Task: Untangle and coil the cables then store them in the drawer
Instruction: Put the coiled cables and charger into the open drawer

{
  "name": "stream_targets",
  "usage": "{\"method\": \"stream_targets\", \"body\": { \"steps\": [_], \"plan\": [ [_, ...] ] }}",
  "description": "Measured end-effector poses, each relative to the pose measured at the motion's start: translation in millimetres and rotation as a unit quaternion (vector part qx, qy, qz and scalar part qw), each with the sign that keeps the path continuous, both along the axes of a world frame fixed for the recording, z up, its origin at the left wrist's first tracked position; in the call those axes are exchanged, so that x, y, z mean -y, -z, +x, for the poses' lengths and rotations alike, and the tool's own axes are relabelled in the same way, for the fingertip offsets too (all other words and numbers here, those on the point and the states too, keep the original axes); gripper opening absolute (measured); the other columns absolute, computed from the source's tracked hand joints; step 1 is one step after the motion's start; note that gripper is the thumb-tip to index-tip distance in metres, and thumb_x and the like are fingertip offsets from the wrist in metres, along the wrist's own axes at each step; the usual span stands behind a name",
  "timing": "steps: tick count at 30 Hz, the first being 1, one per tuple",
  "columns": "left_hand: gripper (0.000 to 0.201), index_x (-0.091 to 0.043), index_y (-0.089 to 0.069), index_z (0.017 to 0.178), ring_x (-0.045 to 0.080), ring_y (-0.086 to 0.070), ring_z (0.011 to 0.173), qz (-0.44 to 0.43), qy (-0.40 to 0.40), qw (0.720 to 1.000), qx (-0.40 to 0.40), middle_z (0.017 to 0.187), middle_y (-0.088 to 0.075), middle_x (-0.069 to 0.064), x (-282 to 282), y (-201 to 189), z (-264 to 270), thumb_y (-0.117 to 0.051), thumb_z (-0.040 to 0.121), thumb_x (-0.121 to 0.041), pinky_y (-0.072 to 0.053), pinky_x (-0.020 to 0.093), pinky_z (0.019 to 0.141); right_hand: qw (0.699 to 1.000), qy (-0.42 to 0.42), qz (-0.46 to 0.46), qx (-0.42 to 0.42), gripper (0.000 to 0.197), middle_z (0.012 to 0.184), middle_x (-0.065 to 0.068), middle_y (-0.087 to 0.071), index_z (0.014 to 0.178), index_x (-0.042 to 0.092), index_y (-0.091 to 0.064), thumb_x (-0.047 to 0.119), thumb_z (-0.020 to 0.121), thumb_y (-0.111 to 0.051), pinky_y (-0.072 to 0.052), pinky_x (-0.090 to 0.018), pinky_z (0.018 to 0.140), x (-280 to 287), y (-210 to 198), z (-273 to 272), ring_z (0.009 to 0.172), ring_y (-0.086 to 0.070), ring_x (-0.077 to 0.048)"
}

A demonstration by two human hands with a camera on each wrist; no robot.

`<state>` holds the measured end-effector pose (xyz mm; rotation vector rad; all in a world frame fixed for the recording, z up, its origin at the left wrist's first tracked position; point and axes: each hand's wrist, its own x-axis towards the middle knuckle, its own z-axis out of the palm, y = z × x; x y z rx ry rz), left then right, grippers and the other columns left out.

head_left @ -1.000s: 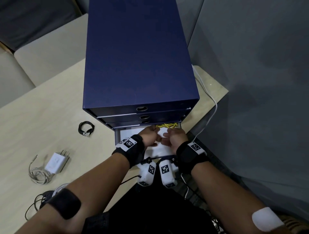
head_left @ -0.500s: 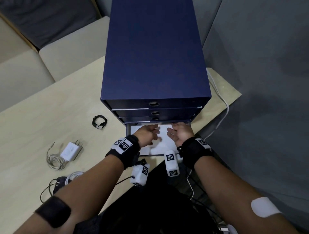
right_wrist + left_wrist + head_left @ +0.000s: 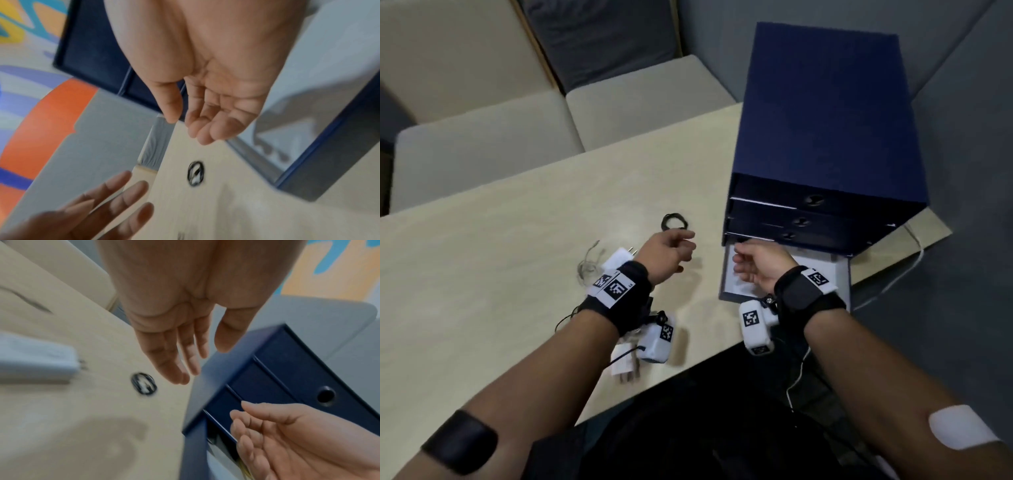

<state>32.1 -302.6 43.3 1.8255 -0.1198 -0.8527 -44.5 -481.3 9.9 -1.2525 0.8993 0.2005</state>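
A small black coiled cable (image 3: 674, 221) (image 3: 144, 383) (image 3: 195, 173) lies on the table left of the blue drawer unit (image 3: 825, 120). My left hand (image 3: 685, 241) (image 3: 202, 365) hovers just in front of the coil, fingers relaxed and empty. My right hand (image 3: 739, 258) (image 3: 191, 129) is over the open bottom drawer (image 3: 822, 274), palm open and empty. A trace of yellow cable (image 3: 244, 467) shows deep inside that drawer. A white charger (image 3: 616, 258) with a loose pale cable (image 3: 589, 263) lies left of my left wrist, partly hidden by it.
A second white plug (image 3: 625, 363) and thin dark cables (image 3: 566, 317) lie under my left forearm near the table's front edge (image 3: 688, 370). A white cord (image 3: 914, 260) runs off the table right of the drawer unit. Cushioned seats stand behind the table.
Both hands held the yellow cable at the drawer mouth, then let it go inside. My left hand has since swung left out of the drawer toward the black coil; the right hand stays over the drawer.
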Motion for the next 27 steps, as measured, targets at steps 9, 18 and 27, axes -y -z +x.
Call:
{"method": "stream_targets", "body": {
  "steps": [9, 18, 27],
  "plan": [
    [0.031, -0.006, -0.058, 0.117, 0.018, -0.057, 0.077, 0.045, -0.146, 0.987, 0.052, 0.101, -0.062, 0.007, -172.5, 10.4, 23.1, -0.049, 0.089, 0.003, -0.047, 0.027, 0.063, 0.977, -0.201, -0.071, 0.007, 0.009, 0.077, -0.011, -0.055, 0.085, 0.009, -0.053, 0.01, 0.092, -0.059, -0.039, -0.022, 0.042, -143.1, -5.0, 34.1, 0.054, -0.05, -0.018],
    [0.046, -0.015, -0.052, 0.13, 0.03, -0.059, 0.103, 0.23, -0.056, 0.971, 0.023, 0.13, -0.051, 0.016, -232.8, 69.4, 1.8, -0.064, 0.085, -0.015, -0.049, 0.034, 0.089, 0.898, -0.303, -0.279, -0.153, 0.035, 0.095, -0.019, -0.068, 0.08, 0.013, -0.05, 0.044, 0.084, -0.065, -0.055, -0.044, 0.076, -198.2, 41.4, 23.1, 0.079, -0.064, -0.032],
    [0.065, -0.02, -0.037, 0.14, 0.035, -0.035, 0.127, 0.364, 0.023, 0.93, 0.052, 0.14, -0.033, 0.015, -211.0, 81.5, -11.6, -0.063, 0.082, -0.033, -0.037, 0.043, 0.106, 0.888, -0.271, -0.295, -0.227, 0.039, 0.098, -0.018, -0.068, 0.097, 0.0, -0.061, 0.037, 0.085, -0.065, -0.057, -0.038, 0.074, -207.2, 54.8, 21.6, 0.084, -0.067, -0.034]
  ]
}}
